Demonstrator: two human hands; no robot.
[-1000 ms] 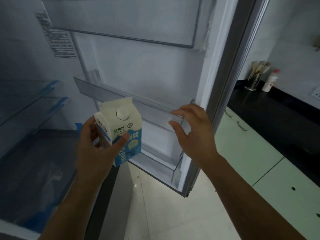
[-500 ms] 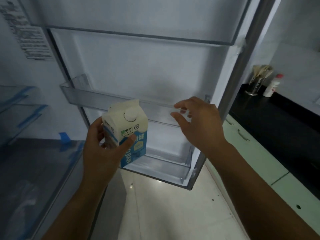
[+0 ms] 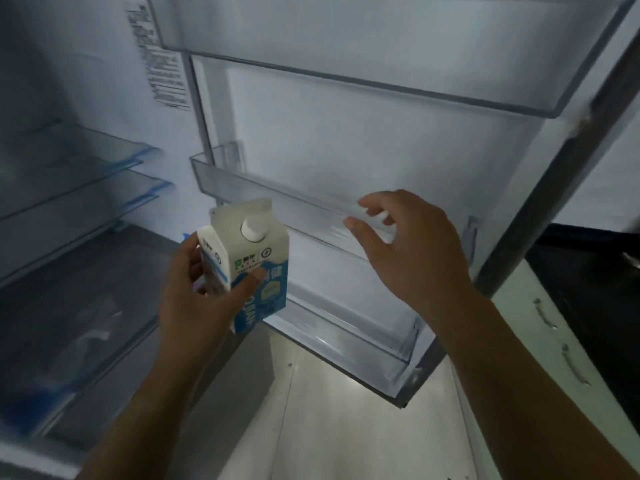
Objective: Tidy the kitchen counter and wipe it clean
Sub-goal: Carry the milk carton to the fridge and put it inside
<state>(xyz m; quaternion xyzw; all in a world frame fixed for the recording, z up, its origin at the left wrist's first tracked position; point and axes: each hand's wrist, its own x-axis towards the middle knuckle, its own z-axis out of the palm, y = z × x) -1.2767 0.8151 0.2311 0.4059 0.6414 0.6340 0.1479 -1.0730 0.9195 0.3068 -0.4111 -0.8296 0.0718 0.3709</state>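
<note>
The left hand [image 3: 194, 299] is clamped around a small blue-and-white carton [image 3: 247, 261], thumb across its front and fingers wrapped behind, holding it upright with the round white cap facing the camera. The carton hangs in the air in front of the open fridge, just beside the left end of the middle door shelf [image 3: 277, 199] and not yet resting on anything. The right hand [image 3: 412, 251] is spread and holds nothing, its fingertips [image 3: 363, 204] curled at the clear front rail of that shelf; whether they touch it is hard to tell.

The step in hand looks like stowing the carton in the fridge door [image 3: 363, 140]. To do it well, the right hand should steady the door so it does not swing, while the left lifts the carton clear above the rail, carries it over, then lowers it straight down until its base sits flat. The thumb should let go only once it stands, since the tall carton could tip against the low rail.
</note>
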